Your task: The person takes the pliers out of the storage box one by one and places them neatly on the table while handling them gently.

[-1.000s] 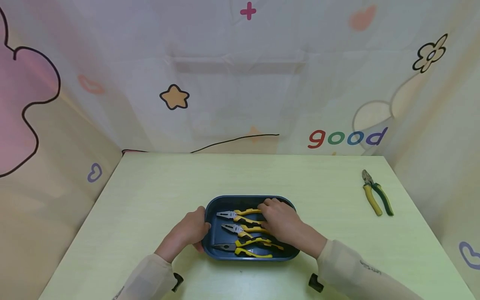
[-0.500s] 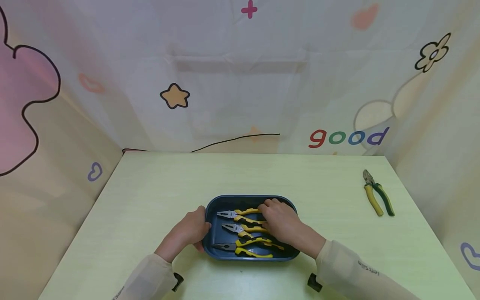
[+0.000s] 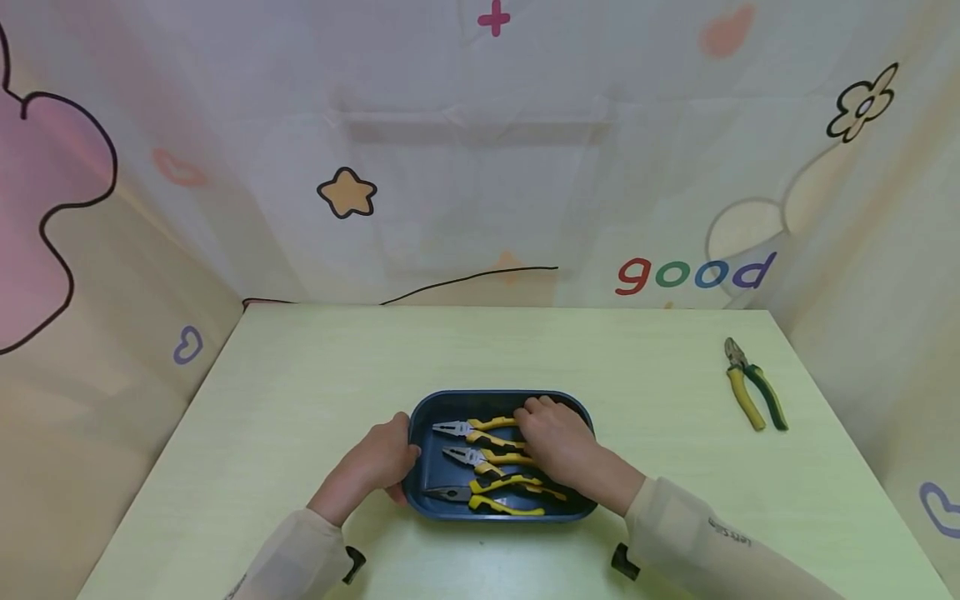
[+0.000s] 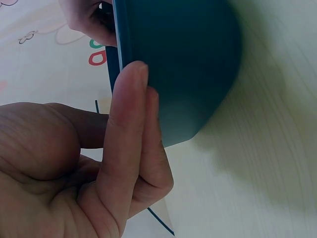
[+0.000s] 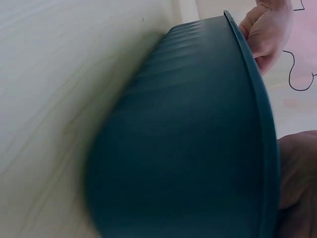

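Note:
A dark blue tray (image 3: 427,508) lies in front of the person with three yellow-and-black handled pliers in it, jaws to the left. My left hand (image 3: 381,457) pinches the tray's left rim; the left wrist view shows its fingers (image 4: 126,104) against the outer wall. Inside the tray's right part, my right hand (image 3: 558,442) curls over the handles of the rearmost pliers (image 3: 457,428), thumb at their front handle. Combination pliers (image 3: 467,456) lie in the middle, and needle-nose pliers (image 3: 450,493) at the front. The right hand's fingertips are hidden behind the tray wall in the right wrist view.
Another pair of pliers (image 3: 753,387), one handle yellow and one green, lies at the right back of the pale table (image 3: 315,358). A printed curtain (image 3: 465,183) closes off the back and sides.
Both hands, the tray and the pliers stay in place. The right forearm and sleeve shift slightly to the left.

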The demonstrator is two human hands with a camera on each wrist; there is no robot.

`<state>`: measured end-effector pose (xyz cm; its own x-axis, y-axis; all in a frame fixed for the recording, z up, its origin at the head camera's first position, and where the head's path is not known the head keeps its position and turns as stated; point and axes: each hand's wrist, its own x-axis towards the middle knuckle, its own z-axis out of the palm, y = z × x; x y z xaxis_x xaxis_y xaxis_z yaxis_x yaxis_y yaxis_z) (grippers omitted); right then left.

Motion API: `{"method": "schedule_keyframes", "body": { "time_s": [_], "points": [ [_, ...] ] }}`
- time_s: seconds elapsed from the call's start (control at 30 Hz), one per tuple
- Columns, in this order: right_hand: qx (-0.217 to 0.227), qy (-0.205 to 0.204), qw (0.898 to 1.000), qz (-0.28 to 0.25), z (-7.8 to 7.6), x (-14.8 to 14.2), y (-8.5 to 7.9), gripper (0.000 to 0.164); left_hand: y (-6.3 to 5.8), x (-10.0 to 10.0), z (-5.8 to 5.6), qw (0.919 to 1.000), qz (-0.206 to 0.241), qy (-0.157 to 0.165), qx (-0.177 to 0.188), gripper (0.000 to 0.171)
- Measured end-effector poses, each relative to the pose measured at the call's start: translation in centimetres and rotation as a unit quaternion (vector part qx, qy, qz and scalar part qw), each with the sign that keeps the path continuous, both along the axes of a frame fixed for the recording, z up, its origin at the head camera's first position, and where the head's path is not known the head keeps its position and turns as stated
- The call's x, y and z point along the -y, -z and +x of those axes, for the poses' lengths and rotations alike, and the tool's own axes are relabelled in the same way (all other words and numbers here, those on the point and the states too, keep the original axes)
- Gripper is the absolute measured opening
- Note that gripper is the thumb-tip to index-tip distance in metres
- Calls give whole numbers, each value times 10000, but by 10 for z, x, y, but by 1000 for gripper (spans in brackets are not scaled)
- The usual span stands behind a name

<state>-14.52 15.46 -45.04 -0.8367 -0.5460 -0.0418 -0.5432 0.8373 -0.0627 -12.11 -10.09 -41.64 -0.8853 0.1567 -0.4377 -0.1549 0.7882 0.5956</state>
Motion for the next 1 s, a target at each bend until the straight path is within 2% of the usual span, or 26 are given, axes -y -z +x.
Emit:
{"method": "schedule_keyframes", "body": {
  "time_s": [0.27, 0.67, 1.0],
  "points": [
    [96, -241, 9988, 418, -4, 3, -5, 21, -1, 0, 1, 10000, 5, -12, 31, 30],
    [235, -293, 9988, 313, -6, 2, -6, 21, 0, 1, -1, 10000, 46, 11, -29, 29],
    [304, -376, 9966, 671, -3, 7, -7, 21, 2, 2, 0, 10000, 58, 21, -41, 31]
  ]
}}
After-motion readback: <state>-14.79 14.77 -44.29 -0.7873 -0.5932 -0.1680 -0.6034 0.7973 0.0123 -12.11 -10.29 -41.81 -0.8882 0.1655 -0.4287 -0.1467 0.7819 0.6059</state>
